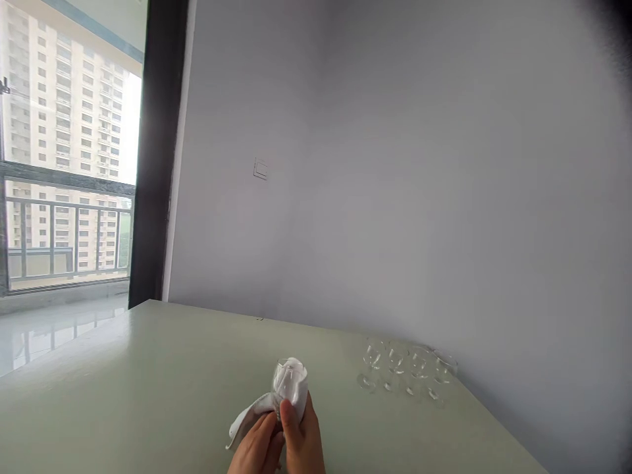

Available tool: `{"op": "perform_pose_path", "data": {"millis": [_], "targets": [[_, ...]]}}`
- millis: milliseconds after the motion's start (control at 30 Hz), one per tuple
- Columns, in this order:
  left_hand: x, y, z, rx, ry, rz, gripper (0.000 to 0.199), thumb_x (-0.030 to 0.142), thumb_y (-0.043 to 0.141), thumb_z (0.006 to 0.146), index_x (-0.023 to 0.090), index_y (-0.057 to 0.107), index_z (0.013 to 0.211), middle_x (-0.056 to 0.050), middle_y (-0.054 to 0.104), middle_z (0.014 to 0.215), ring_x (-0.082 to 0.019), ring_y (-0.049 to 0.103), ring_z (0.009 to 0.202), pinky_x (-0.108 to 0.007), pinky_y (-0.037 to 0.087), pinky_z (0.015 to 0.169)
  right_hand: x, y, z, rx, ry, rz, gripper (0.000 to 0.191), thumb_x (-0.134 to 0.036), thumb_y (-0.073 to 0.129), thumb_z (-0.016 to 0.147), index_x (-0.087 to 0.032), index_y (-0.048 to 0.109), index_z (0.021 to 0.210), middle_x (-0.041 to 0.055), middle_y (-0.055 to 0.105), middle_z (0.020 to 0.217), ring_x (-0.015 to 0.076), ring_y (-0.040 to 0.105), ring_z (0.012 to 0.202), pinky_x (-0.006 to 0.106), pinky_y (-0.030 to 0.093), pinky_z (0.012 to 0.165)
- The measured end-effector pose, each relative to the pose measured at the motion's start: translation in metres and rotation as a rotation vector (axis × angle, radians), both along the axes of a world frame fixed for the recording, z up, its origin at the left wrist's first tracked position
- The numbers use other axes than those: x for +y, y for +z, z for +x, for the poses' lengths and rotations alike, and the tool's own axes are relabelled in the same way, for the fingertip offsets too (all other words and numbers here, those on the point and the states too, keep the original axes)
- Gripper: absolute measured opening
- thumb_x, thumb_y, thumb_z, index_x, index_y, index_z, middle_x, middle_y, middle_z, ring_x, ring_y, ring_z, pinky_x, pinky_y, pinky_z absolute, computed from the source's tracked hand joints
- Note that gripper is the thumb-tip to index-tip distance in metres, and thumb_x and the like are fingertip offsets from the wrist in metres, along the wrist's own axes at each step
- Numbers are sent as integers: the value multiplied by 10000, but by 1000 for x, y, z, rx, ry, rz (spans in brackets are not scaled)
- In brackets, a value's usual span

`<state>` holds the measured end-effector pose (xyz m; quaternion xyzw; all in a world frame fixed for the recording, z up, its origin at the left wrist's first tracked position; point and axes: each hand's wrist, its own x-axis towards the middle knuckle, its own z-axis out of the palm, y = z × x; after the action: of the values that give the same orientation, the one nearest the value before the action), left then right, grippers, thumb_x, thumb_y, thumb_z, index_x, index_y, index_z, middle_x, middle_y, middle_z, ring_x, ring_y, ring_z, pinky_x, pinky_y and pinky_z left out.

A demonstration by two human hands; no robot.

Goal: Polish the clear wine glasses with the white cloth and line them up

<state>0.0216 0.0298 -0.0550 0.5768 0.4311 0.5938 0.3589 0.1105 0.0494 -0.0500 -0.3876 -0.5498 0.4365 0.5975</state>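
Observation:
A clear stemmed wine glass (284, 380) is held upright over the front of the table, with a white cloth (300, 390) wrapped behind and around the right side of its bowl. My right hand (305, 438) is closed on the cloth against the bowl, its thumb in front near the bowl's base. Low down at the stem, my left hand (257, 446) has its fingers closed together. A loose flap of the cloth hangs out to the left beyond the left hand. The foot of the glass is mostly hidden by my hands.
Several clear stemmed glasses (419, 363) stand in a row on the right of the pale green glossy table (182, 375). Behind the table rises a grey wall (395, 197) with a light switch (261, 169). A window and balcony railing (76, 237) are at the left.

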Motion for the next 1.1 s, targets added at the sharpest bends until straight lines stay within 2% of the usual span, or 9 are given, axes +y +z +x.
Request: {"op": "perform_pose_path", "data": {"millis": [100,200,333,433,600,767,867,967,1100], "targets": [[5,6,-7,76,13,-93,239,428,605,714,228,538,602,-12,554,629,-178,462,605,-253,378,585,-10,-4,-12,74,-51,55,534,-598,499,764,-202,501,1121,104,610,1055,278,550,1019,360,437,849],[10,8,-14,-10,44,-170,246,415,599,705,221,470,623,29,488,604,-150,436,598,-231,359,561,-16,2,-16,161,14,113,578,-657,449,749,-222,556,1113,86,624,1037,281,540,1037,345,439,852],[13,13,-18,-126,48,-179,257,362,616,674,224,404,627,66,412,575,-127,416,574,-212,338,533,-9,16,-6,219,143,-106,585,-646,322,817,-179,666,890,73,653,820,240,582,840,329,462,729],[9,20,-17,-67,78,-198,247,334,619,674,221,410,603,76,386,542,-109,370,526,-199,311,497,-2,15,-2,213,116,-129,439,-588,505,765,-185,655,851,21,626,705,189,557,687,287,451,635],[1,29,-13,151,92,52,68,241,551,730,230,612,700,-19,552,724,-164,489,627,-230,382,564,0,2,-7,126,49,-11,420,-552,592,715,-167,651,871,13,617,714,178,537,694,289,436,680],[-2,31,-15,239,247,144,101,216,530,736,244,582,655,-7,518,717,-166,477,662,-235,377,621,0,5,-4,81,91,-61,414,-549,585,721,-137,632,730,-14,527,599,127,428,578,229,360,542],[3,28,-20,63,184,-38,170,394,483,791,246,552,745,24,520,677,-152,462,620,-230,378,592,0,9,-2,80,153,-89,436,-560,578,722,-128,640,724,-14,505,586,119,397,571,222,333,532],[13,23,-26,-3,149,-185,323,532,561,704,227,598,805,33,518,662,-140,454,575,-236,371,559,3,6,-3,119,206,-102,446,-564,596,705,-122,652,709,-8,499,577,118,390,578,226,328,541],[20,24,-29,-224,-129,-331,498,547,685,588,197,648,940,-18,604,789,-142,522,596,-244,414,568,7,0,-7,242,300,-226,469,-600,644,627,-137,603,564,-47,375,458,85,305,471,216,261,459]]}}
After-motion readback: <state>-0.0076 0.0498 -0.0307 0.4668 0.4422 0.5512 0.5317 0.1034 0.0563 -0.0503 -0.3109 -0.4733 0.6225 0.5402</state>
